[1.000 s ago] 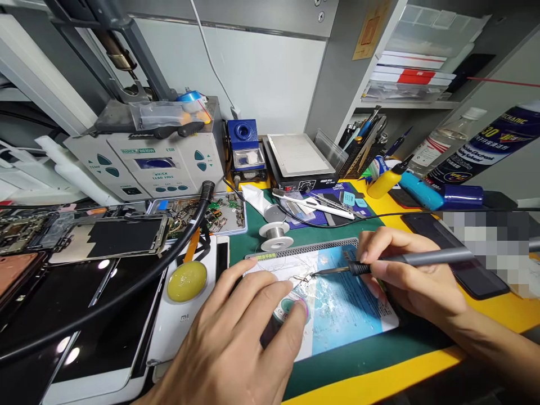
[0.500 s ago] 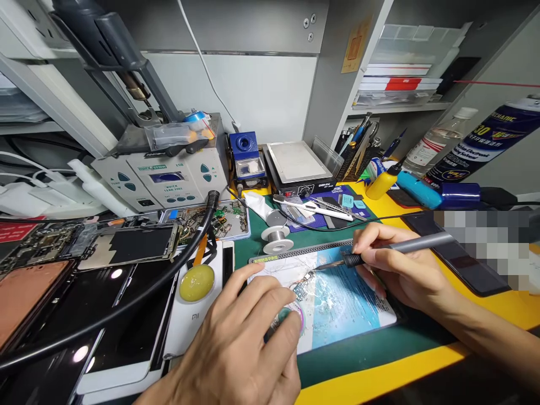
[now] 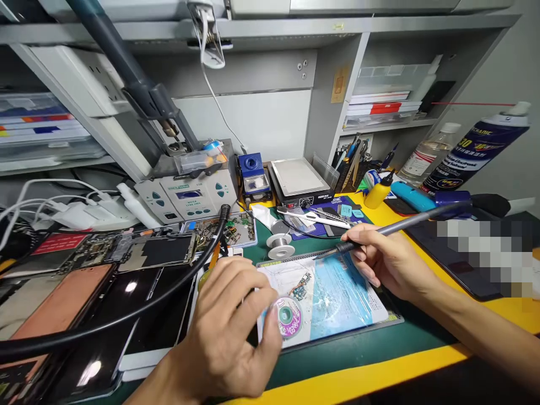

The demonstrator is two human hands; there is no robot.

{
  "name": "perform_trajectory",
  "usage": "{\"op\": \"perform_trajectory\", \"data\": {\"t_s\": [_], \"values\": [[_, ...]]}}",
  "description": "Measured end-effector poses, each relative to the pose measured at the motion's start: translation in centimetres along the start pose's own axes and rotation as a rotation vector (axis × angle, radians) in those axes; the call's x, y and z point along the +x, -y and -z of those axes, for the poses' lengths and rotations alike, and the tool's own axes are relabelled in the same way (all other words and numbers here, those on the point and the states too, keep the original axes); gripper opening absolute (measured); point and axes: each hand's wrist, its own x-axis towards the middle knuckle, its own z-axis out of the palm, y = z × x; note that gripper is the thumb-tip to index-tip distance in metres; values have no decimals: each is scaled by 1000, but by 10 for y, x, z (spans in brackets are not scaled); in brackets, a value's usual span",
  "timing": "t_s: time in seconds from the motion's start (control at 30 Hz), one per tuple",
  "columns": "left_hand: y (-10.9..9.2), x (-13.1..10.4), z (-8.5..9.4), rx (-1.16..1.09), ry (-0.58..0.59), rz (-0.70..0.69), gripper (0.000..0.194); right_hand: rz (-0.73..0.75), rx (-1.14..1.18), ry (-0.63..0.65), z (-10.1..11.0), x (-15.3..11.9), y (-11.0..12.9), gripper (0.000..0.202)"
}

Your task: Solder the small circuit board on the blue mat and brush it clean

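My right hand [image 3: 382, 259] grips a soldering iron [image 3: 411, 220] like a pen. The iron's tip points left, above the upper edge of a printed work pad [image 3: 350, 304]. A small phone circuit board [image 3: 301, 286] lies on the pad, left of a clear, crinkled film patch. My left hand [image 3: 236, 332] is at the pad's left side, its fingers loosely bent and the thumb apart from them. Just beyond the thumb is a round spool of desoldering braid [image 3: 287, 318] with a pink label, its left edge partly hidden by the hand.
A solder wire reel [image 3: 280, 246] stands behind the pad. At the back are a hot air station [image 3: 189, 194] and a heating plate [image 3: 301, 177]. A thick black hose [image 3: 169, 298] crosses several phones at left. Bottles and a spray can [image 3: 476, 149] stand at right.
My left hand has drawn left, uncovering the braid spool and circuit board. The iron's tip has left the board, moving up and right. The camera view has tilted upward.
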Motion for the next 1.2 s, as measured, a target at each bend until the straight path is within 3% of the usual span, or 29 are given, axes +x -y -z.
{"op": "perform_trajectory", "data": {"t_s": [0.23, 0.37, 0.43, 0.5, 0.63, 0.73, 0.83, 0.93, 1.2], "values": [[33, 12, 16, 233, -165, 76, 20, 20, 62, 12, 7, 6, 3, 19], [44, 17, 28, 289, -162, 178, 7, 42, 72, 15, 11, 9, 5, 16], [42, 21, 32, 271, -44, 226, 9, 42, 70, 21, 12, 11, 4, 14], [35, 28, 33, 232, 146, 244, 12, 34, 60, 28, 14, 14, 3, 17], [20, 45, 25, 188, 488, 244, 9, 19, 30, 27, 18, 20, 0, 21], [15, 55, 13, 178, 657, 254, 17, 31, 1, 21, 20, 22, 2, 22], [16, 60, 2, 172, 736, 278, 22, 77, -36, 27, 19, 20, 4, 22], [18, 62, -3, 171, 708, 329, 24, 164, -79, 37, 17, 17, 6, 22], [22, 53, -11, 150, 450, 385, 22, 367, -268, 156, -7, 5, 13, 38]]}}
